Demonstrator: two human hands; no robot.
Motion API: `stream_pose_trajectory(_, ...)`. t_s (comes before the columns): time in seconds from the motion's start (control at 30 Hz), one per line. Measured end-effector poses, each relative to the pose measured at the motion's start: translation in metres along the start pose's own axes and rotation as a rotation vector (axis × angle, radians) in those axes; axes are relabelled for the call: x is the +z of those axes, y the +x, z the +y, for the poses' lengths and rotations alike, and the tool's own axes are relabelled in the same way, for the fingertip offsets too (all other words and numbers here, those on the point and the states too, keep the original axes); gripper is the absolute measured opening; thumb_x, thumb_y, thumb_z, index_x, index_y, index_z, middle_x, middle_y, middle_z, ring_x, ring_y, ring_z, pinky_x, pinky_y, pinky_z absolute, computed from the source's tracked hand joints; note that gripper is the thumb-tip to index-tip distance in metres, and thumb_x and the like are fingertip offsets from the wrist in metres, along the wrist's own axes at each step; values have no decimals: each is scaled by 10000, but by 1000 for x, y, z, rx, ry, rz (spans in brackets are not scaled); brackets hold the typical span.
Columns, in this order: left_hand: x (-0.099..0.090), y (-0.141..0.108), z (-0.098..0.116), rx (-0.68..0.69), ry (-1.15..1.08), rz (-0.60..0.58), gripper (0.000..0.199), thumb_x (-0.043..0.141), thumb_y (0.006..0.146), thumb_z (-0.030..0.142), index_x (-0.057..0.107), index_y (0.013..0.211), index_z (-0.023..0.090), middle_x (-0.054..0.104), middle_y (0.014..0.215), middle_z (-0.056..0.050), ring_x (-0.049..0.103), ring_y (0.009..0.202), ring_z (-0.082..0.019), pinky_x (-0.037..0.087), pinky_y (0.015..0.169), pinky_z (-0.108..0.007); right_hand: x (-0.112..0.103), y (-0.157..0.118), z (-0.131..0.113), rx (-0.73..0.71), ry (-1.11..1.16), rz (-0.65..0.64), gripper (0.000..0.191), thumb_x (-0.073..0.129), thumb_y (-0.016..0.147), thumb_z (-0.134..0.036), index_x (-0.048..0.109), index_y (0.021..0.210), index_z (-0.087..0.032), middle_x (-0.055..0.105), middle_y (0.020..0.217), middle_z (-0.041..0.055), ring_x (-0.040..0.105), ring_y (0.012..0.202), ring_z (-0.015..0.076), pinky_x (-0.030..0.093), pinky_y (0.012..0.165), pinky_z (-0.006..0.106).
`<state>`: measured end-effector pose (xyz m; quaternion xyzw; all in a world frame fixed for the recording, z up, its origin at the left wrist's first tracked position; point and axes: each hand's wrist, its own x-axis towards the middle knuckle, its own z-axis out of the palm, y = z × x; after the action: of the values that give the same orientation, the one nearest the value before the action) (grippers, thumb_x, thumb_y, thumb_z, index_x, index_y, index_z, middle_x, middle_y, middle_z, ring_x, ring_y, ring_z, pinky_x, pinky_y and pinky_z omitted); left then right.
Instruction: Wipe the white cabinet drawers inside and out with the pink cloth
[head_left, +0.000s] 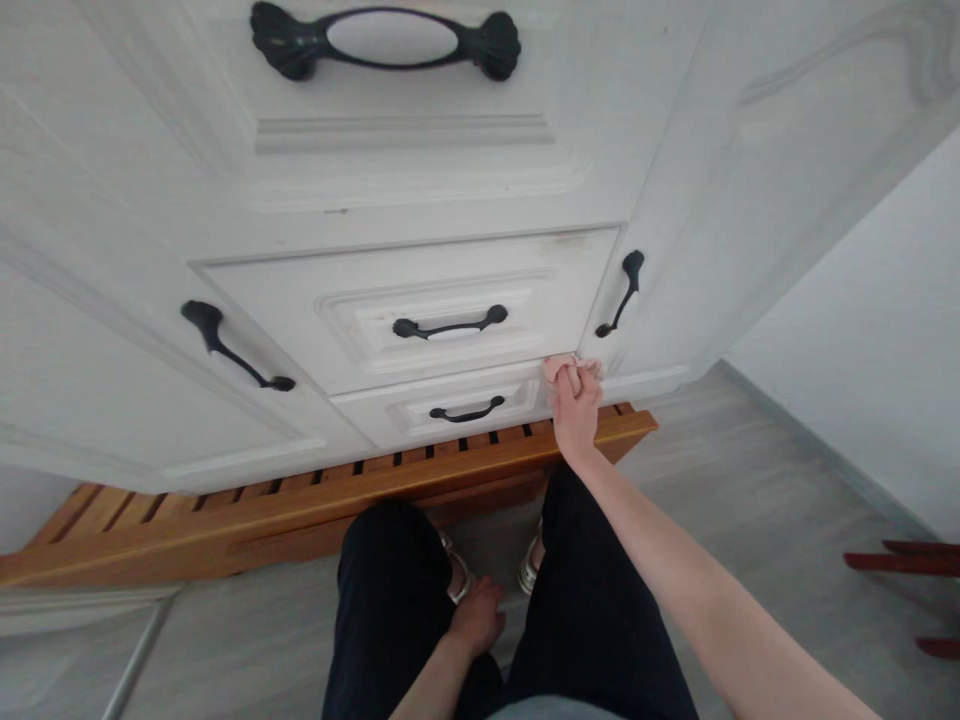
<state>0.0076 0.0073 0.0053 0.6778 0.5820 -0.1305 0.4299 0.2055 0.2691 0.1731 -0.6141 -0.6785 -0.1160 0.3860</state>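
Note:
My right hand (576,405) is closed on a pink cloth (559,368). It presses the cloth against the white cabinet front, by the top right corner of the lowest drawer (405,412). Just above is another white drawer (360,345) with a black handle (450,328). My left hand (478,615) hangs low between my knees, its fingers loosely bent and a little apart, with nothing visible in it. Part of its palm side is hidden.
A slatted wooden bench (315,515) runs along the cabinet's foot, in front of my legs. Black handles stick out from the left door (232,350), the right door (624,295) and the upper drawer (390,38). Dark red legs (900,562) stand at the right.

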Motion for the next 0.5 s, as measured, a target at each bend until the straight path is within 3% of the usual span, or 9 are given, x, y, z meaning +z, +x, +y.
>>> stream_pose_trajectory(0.1, 1, -1, -2, -3, -7, 22, 334, 623, 929, 241, 625, 1256, 174, 586, 1394, -104, 512, 1351, -251, 384, 1143, -440, 13, -33, 3, 26, 0, -92, 480, 466, 960, -138, 566, 1429, -163, 449, 1441, 226, 391, 1392, 333, 402, 1126, 580)
stream_pose_trajectory(0.2, 3, 1, 0, -9, 2, 7, 304, 626, 933, 257, 635, 1222, 166, 602, 1364, -110, 532, 1323, -261, 401, 1121, -459, 12, -63, 10, 18, 41, -255, 556, 454, 918, -72, 522, 1467, -133, 461, 1465, 232, 374, 1433, 346, 384, 1142, 586)
stream_pose_trajectory(0.27, 4, 2, 2, -15, 15, -8, 291, 635, 921, 260, 646, 1197, 170, 609, 1356, -116, 538, 1319, -270, 407, 1115, -466, 7, -79, 12, 11, 77, -344, 569, 501, 869, -43, 578, 1419, -166, 530, 1425, 196, 423, 1402, 343, 419, 1119, 567)
stream_pose_trajectory(0.4, 3, 0, 4, -20, 24, -8, 351, 606, 871, 211, 658, 1218, 214, 623, 1361, -104, 545, 1333, -266, 402, 1132, -418, -10, -88, 9, 19, 165, -429, 443, 527, 834, -48, 742, 1174, -233, 665, 1234, 114, 563, 1223, 292, 489, 1056, 521)
stream_pose_trajectory(0.5, 0, -5, 6, -34, 13, 40, 436, 553, 836, 173, 663, 1251, 249, 619, 1398, -85, 493, 1398, -273, 349, 1190, -421, -28, -84, 3, 1, 283, -425, 517, 507, 783, -28, 759, 1173, -255, 662, 1268, 86, 587, 1191, 259, 489, 1070, 479)
